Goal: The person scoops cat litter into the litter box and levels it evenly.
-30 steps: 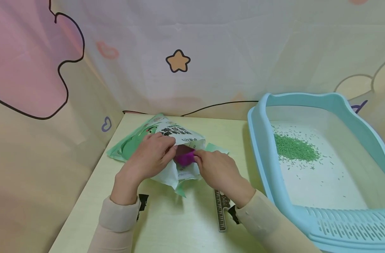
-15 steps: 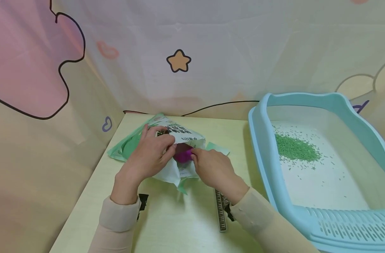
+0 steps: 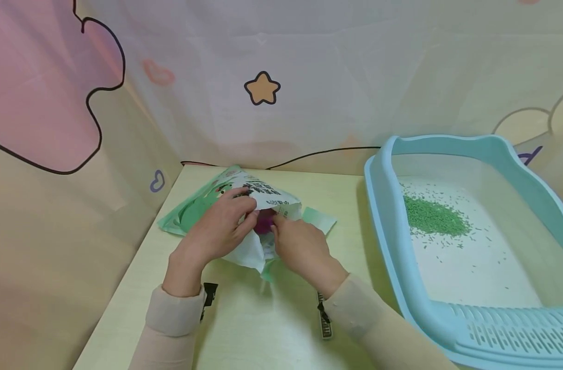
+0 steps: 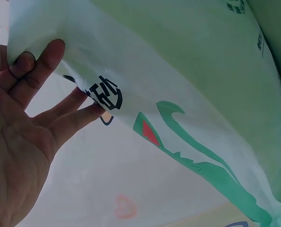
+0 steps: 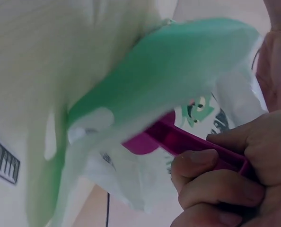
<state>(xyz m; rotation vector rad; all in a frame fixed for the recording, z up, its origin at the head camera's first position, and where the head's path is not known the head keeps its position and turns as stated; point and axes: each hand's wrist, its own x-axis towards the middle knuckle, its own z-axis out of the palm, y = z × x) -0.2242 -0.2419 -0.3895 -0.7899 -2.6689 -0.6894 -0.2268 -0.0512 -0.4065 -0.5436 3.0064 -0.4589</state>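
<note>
A green-and-white plastic bag (image 3: 267,195) lies on the table, its mouth facing right. At the upper edge of that mouth, my left hand (image 3: 221,223) pinches the plastic between thumb and finger; the left wrist view shows more fingers (image 4: 79,118) lying along the bag's edge (image 4: 131,94). My right hand (image 3: 304,249) has its fingers curled round the handle of a purple scoop (image 5: 192,144). The scoop's head is inside the bag mouth and partly hidden by the plastic. The bag's contents cannot be made out.
A large light-blue litter box (image 3: 404,257) stands on the right, with a heap of green pellets (image 3: 436,218) on its white floor. A flat piano-key-patterned strip (image 3: 326,329) lies under the right wrist. A pale green scrap (image 3: 320,220) lies beside the bag.
My right hand has moved left, pushing the purple scoop deeper into the bag, so less of it shows. The left hand keeps its place on the edge, its fingers shifting slightly.
</note>
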